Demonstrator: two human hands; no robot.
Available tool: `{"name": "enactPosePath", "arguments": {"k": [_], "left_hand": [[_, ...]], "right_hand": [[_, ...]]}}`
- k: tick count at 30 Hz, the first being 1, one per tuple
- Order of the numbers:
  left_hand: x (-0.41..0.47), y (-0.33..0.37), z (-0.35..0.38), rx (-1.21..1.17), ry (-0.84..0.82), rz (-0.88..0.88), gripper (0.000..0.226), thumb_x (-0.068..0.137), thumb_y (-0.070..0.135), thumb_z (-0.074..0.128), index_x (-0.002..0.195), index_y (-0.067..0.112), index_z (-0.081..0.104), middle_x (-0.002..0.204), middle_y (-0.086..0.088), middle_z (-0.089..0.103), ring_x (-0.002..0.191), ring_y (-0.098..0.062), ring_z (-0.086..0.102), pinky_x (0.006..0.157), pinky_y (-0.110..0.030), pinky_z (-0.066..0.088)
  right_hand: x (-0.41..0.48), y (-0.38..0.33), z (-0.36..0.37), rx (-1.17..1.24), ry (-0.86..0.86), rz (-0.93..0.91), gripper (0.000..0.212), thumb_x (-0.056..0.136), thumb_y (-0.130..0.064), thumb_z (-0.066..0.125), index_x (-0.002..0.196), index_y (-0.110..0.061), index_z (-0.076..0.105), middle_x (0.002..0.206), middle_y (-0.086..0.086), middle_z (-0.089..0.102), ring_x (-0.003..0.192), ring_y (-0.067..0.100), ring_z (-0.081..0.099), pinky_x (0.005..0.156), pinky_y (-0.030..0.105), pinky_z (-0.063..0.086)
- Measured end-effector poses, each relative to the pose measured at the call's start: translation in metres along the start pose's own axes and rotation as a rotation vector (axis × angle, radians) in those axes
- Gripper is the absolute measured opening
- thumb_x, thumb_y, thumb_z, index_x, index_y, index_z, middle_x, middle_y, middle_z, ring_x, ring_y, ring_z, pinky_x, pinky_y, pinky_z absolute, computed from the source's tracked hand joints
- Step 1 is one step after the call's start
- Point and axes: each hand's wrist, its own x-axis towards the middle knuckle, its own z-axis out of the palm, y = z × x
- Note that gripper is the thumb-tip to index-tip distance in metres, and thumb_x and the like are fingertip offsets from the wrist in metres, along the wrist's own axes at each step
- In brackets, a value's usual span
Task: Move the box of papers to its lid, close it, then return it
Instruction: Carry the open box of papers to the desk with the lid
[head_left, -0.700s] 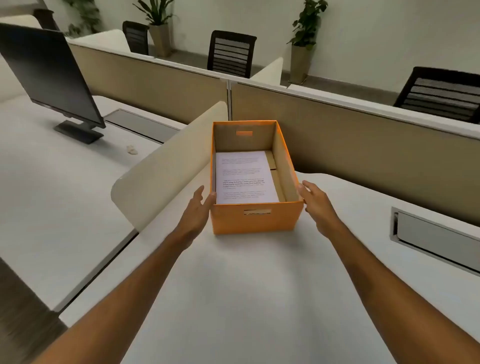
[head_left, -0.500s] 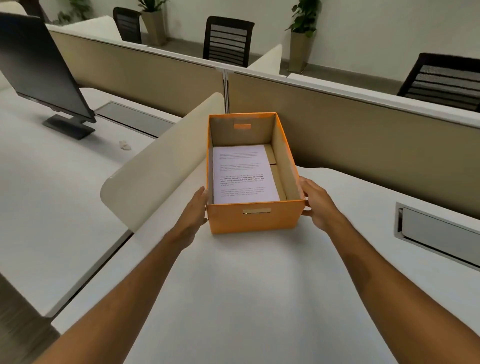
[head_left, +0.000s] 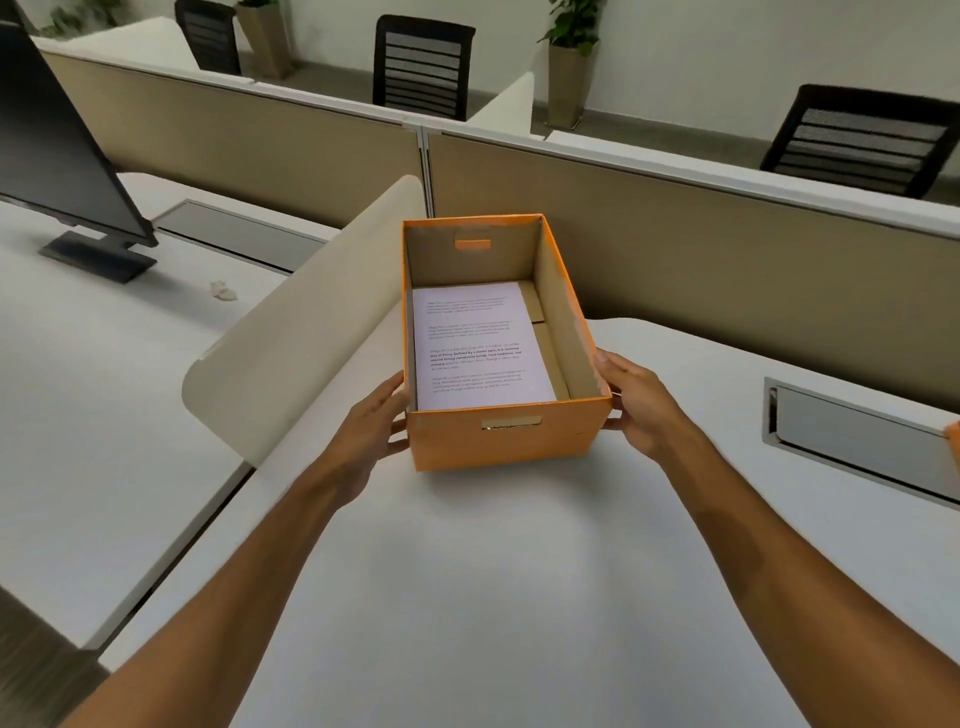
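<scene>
Both hands press flat against the short near end of the orange box (head_left: 501, 436), one to each side. Left hand (head_left: 371, 423) lies with spread fingers against the box's left wall near the front corner; right hand (head_left: 641, 405) cups the right front corner, thumb on the upper edge and fingers wrapped round the side. Each hand is opened wide enough to span the wall it touches, so the box is clasped between them. Whether the box rests on the white desk (head_left: 467, 597) or is just lifted off it cannot be told.

The box is open-topped orange cardboard with a plain brown inside and a slot handle in the near and far end walls. A stack of white printed papers (head_left: 475, 345) lies flat on its floor, pushed to the left, leaving a strip of brown bottom at the right. The print is too small to read.

Just left of the box stands a cream curved divider (head_left: 291, 343). At the right edge, a sliver of something orange (head_left: 953, 439) is cut off by the frame. Behind the box runs a tan partition (head_left: 727, 244).
</scene>
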Motion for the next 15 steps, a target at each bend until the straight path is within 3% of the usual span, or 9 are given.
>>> {"name": "enactPosePath", "arguments": {"k": [9,15], "left_hand": [[-0.049,-0.001,0.008,0.019,-0.090,0.079,0.051,0.088,0.052,0.064,0.137,0.044,0.054,0.118,0.011,0.073,0.106,-0.015,0.071,0.086,-0.038,0.058],[-0.086,-0.010,0.026,0.042,-0.182,0.109,0.054,0.088,0.051,0.064,0.140,0.038,0.053,0.123,0.004,0.071,0.110,-0.024,0.069,0.091,-0.049,0.057]], "right_hand": [[-0.089,0.019,-0.019,0.077,0.127,-0.025,0.021,0.099,-0.044,0.048,0.111,-0.044,0.066,0.111,-0.006,0.072,0.103,0.024,0.066,0.075,0.044,0.056],[-0.167,0.047,-0.032,0.111,0.236,-0.033,0.033,0.099,-0.045,0.048,0.128,-0.036,0.062,0.115,-0.004,0.071,0.104,0.024,0.065,0.077,0.046,0.056]]}}
